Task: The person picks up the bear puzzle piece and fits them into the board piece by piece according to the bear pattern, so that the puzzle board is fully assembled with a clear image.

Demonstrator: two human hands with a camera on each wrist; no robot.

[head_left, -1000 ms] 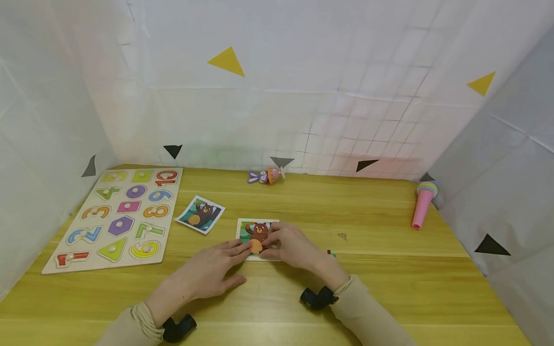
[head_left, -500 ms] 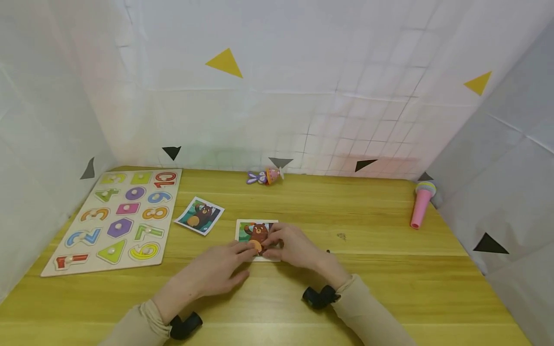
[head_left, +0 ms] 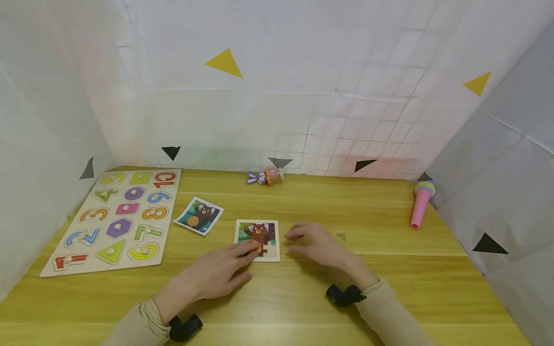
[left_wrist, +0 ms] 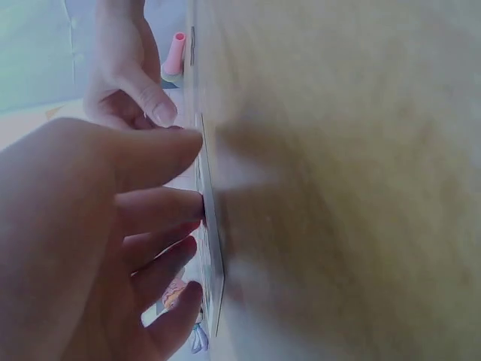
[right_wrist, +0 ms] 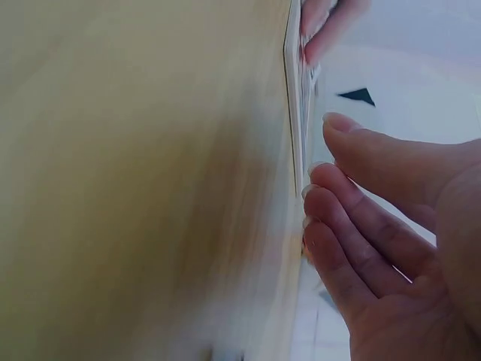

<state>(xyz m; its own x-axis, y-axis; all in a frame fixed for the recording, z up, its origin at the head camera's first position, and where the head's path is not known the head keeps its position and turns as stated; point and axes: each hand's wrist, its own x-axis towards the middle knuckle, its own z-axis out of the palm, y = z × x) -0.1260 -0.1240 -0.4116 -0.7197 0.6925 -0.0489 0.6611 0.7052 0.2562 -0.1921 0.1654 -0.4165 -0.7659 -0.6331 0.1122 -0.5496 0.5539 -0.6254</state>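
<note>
A small square jigsaw puzzle [head_left: 269, 228] with a brown bear picture lies flat in its pale frame at mid-table. Bare backing shows at its lower right corner. My left hand [head_left: 218, 271] rests its fingertips on the puzzle's lower left part, hiding some of the picture. To the right of the frame hovers my right hand [head_left: 318, 246], its fingers relaxed and apart from the puzzle. In the right wrist view, no object shows between the thumb [right_wrist: 376, 154] and the fingers. A blurred dark bit [right_wrist: 225, 353] sits at the bottom of that view.
A bear picture card [head_left: 200, 216] lies left of the puzzle. Further left is a wooden number-and-shape board [head_left: 97, 226]. A purple rabbit toy [head_left: 265, 177] lies by the back wall, and a pink toy microphone [head_left: 421, 204] at the far right.
My right hand has come off the puzzle and moved right, uncovering the bare lower right corner. My left hand has slid slightly right and stays on the puzzle.
</note>
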